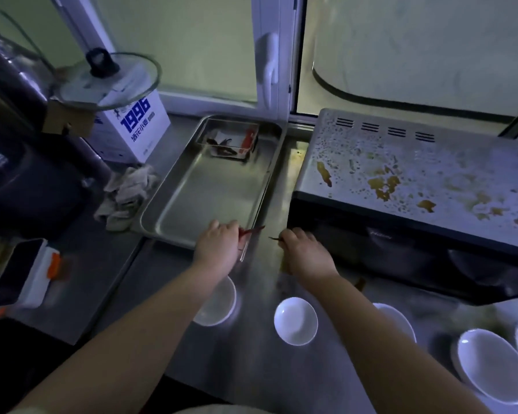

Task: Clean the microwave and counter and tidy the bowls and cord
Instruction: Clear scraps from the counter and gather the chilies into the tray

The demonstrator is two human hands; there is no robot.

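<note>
The microwave stands at the right, its top spattered with orange and brown stains. Several white bowls lie on the steel counter: one in the middle, one partly under my left forearm, others at the right. My left hand pinches a thin red scrap at the near corner of a steel tray. My right hand pinches a small dark scrap just in front of the microwave's left corner. No cord is in view.
A crumpled grey cloth lies left of the tray. A small clear dish with scraps sits in the tray's far end. A white box under a glass lid, a dark appliance and a window frame stand behind.
</note>
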